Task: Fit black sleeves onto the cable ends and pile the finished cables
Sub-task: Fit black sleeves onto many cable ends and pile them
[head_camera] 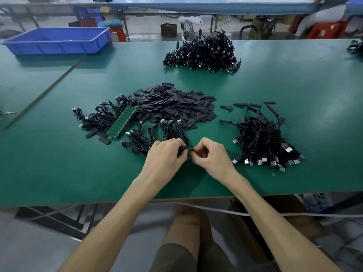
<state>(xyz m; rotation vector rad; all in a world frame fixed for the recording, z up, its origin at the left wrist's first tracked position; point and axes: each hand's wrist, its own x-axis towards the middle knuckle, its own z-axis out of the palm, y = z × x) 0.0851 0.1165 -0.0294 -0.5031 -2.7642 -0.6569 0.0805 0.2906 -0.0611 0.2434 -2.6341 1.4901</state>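
Note:
My left hand (167,154) and my right hand (211,154) meet just above the green table (255,85), near its front edge. Between their fingertips is a short black sleeve on a cable end (188,148); both hands pinch it, and the fingers hide most of it. A heap of loose black sleeves (172,107) lies behind the hands. Coiled black cables (102,116) with USB plugs spread to the left of that heap and in front of it. A pile of cables (263,142) sits to the right of my hands.
A strip of green circuit boards (121,122) lies slanted among the left cables. Another big cable pile (204,52) sits at the far middle of the table. A blue plastic bin (59,40) stands at the back left. Several stray sleeves (253,105) lie right of the heap.

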